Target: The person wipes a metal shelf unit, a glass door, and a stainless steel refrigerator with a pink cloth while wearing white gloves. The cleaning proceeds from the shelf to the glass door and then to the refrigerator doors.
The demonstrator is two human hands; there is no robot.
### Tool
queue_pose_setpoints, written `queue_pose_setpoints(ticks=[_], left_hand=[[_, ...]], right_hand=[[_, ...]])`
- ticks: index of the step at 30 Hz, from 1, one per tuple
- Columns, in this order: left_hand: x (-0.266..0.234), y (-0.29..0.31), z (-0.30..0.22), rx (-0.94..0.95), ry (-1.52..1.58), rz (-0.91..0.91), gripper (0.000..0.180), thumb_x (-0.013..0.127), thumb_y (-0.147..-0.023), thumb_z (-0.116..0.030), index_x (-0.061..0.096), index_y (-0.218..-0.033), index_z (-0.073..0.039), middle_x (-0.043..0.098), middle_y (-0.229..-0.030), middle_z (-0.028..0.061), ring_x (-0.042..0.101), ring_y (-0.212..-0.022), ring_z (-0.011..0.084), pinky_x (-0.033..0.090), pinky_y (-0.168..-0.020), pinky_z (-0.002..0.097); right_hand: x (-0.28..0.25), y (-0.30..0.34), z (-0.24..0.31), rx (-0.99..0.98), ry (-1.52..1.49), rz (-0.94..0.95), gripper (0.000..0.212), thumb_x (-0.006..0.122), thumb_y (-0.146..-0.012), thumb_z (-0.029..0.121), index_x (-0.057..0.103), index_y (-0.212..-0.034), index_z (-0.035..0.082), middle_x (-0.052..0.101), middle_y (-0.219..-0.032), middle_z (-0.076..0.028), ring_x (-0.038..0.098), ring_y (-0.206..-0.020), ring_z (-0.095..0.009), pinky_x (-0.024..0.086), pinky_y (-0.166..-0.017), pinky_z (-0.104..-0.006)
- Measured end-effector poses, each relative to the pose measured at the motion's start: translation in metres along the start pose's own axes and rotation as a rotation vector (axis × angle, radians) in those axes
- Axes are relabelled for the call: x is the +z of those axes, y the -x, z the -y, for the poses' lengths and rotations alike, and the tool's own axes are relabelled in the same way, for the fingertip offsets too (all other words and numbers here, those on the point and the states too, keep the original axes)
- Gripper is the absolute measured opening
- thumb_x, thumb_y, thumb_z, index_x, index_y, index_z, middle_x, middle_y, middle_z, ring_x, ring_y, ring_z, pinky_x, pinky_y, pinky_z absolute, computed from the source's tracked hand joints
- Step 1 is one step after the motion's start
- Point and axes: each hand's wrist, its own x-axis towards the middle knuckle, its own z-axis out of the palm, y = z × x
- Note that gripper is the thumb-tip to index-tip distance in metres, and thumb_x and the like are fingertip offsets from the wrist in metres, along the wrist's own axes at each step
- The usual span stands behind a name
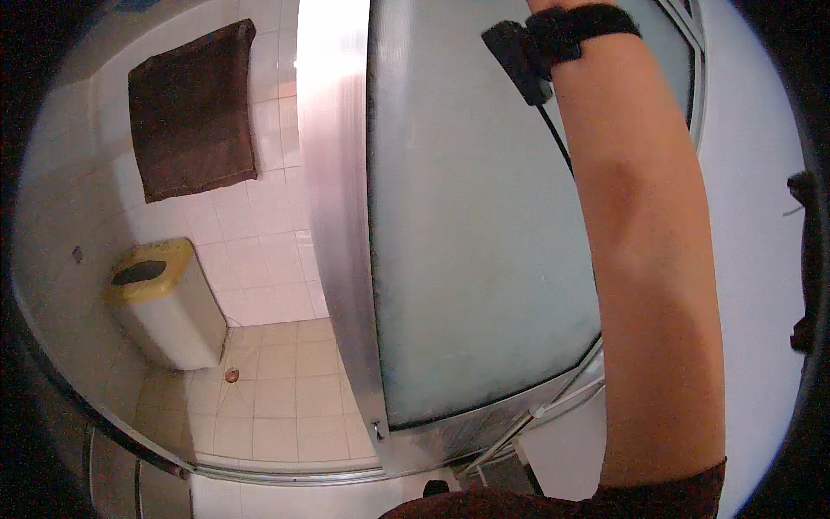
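My right forearm (pixel 648 242) reaches up along the right side, in front of a frosted glass door panel (pixel 484 216). Around its wrist sits a black strap (pixel 596 22) with a small black device (pixel 517 60) and a thin cable. Beyond the strap, the right hand is cut off by the top edge, so its fingers and anything in them are hidden. My left hand is out of the picture. A wide silver metal frame (pixel 333 156) edges the glass panel, and to its left the tiled shower space shows through an opening.
A dark brown towel (pixel 194 112) hangs against the tiled wall. Below it, a white bin (pixel 177 320) with a yellow rim stands in the corner, near a round floor drain (pixel 232 375). A metal track (pixel 294 477) crosses the threshold. A pale wall (pixel 756 259) rises at right.
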Motion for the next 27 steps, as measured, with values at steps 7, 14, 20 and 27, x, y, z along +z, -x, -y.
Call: queue_pose_setpoints(ticks=[7,14,20,27], left_hand=[[0.024,0.008,0.007,0.003,-0.019,0.038,0.047,0.039,-0.11,-0.037,0.057,-0.144,-0.009,0.056,-0.148,0.0166,0.049,-0.14,0.0276,0.04,-0.118,0.044],[0.052,-0.006,0.027,0.003,-0.043,0.057,0.047,0.039,-0.11,-0.037,0.057,-0.144,-0.009,0.055,-0.148,0.0167,0.048,-0.14,0.0275,0.04,-0.118,0.0439],[0.071,-0.002,0.041,0.074,0.031,-0.103,0.045,0.039,-0.109,-0.03,0.057,-0.145,-0.01,0.052,-0.152,0.0152,0.045,-0.143,0.0298,0.038,-0.12,0.0438],[0.083,-0.018,0.036,0.109,0.146,-0.204,0.042,0.042,-0.109,-0.03,0.062,-0.141,-0.012,0.058,-0.147,0.0125,0.049,-0.14,0.03,0.039,-0.119,0.0434]], right_hand=[[0.047,0.067,0.083,0.243,-0.001,-0.355,0.025,0.046,-0.096,0.013,0.068,-0.087,0.006,0.069,-0.105,-0.017,0.068,-0.1,-0.03,0.056,-0.088,-0.0462],[0.039,0.315,0.25,0.22,-0.223,0.22,0.059,0.072,-0.085,0.031,0.062,-0.138,0.005,0.06,-0.136,-0.011,0.052,-0.132,-0.029,0.04,-0.096,-0.044],[0.024,0.446,0.318,-0.127,-0.49,0.344,0.042,0.058,-0.093,0.025,0.064,-0.134,0.02,0.059,-0.142,0.002,0.051,-0.136,-0.01,0.038,-0.108,-0.04],[0.037,0.434,0.338,-0.343,-0.671,0.409,0.05,0.058,-0.091,0.025,0.061,-0.139,0.011,0.058,-0.145,-0.006,0.053,-0.137,-0.02,0.039,-0.114,-0.0345]])
